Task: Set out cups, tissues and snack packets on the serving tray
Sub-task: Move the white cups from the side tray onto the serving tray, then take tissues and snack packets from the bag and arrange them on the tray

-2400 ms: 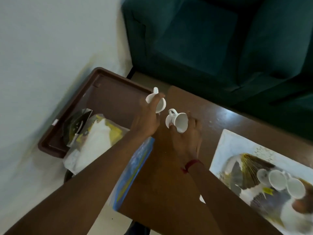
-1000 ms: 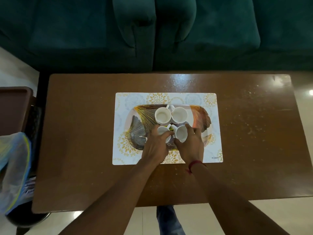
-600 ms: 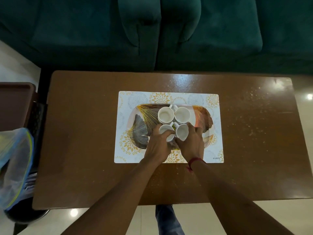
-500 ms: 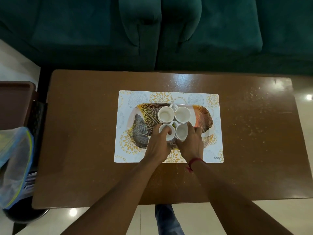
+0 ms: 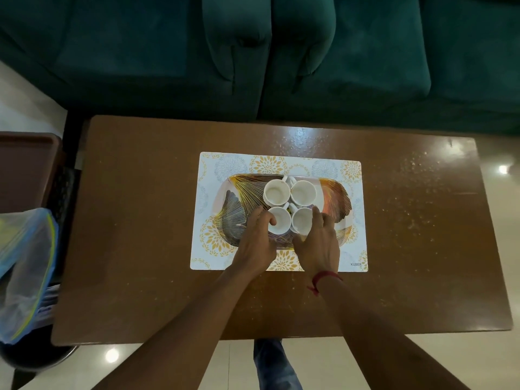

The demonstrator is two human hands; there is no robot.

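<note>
A gold-and-dark leaf-patterned serving tray lies on a white floral placemat in the middle of the brown table. Several white cups stand upright on it in a tight square. The two at the back are untouched. My left hand curls around the front left cup, thumb on its rim. My right hand wraps the front right cup from the right side and the front. No tissues or snack packets are on the tray.
A brown crate sits past the table's left end, with a clear blue-edged plastic bag below it. A dark green sofa runs along the far side of the table. My leg shows under the near edge.
I carried two cups from the crate on the left to the tray. They were tilted in my hands a second ago; they now stand upright in front of the other two.
</note>
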